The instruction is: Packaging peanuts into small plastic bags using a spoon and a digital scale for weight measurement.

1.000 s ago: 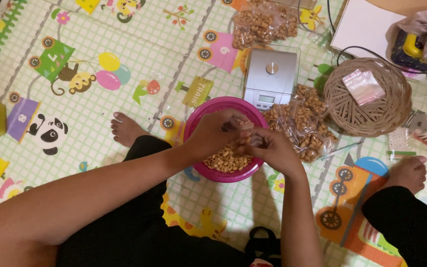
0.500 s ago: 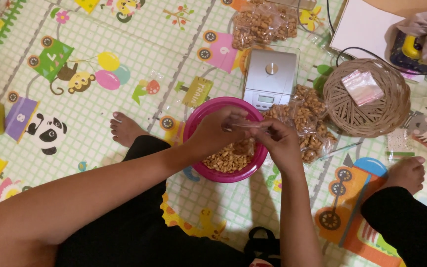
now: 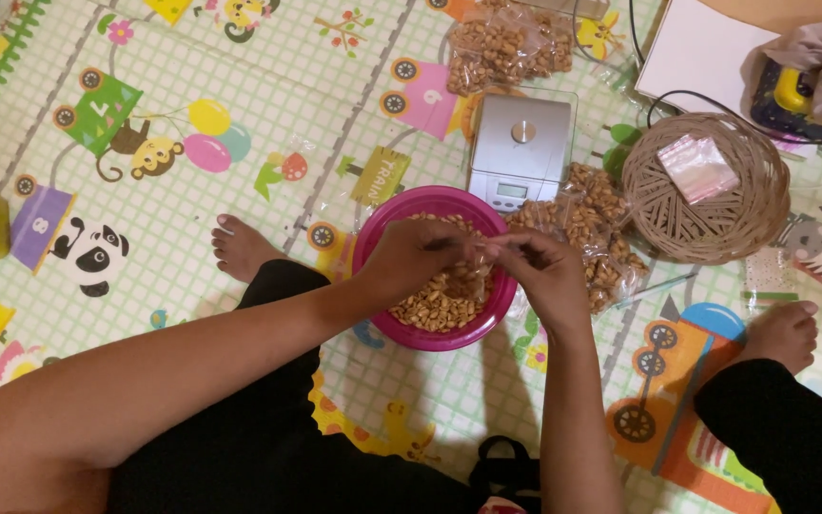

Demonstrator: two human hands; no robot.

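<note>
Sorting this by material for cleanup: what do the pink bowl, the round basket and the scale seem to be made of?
Pink bowl: likely plastic, with a smooth, even-coloured, slightly glossy rim. Basket: woven natural fibre, perhaps rattan, in tan interlaced strands. Scale: silver body, probably plastic with a brushed metal-looking top; the look leaves it open.

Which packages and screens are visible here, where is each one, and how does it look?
Scale screen: small grey rectangle on the silver scale, behind the pink bowl.
Top bag: clear, full of brown snacks, behind the scale.
Right bag: clear, same snacks, between bowl and basket.
Small bag: flat, clear pinkish, in the wicker basket.
</note>
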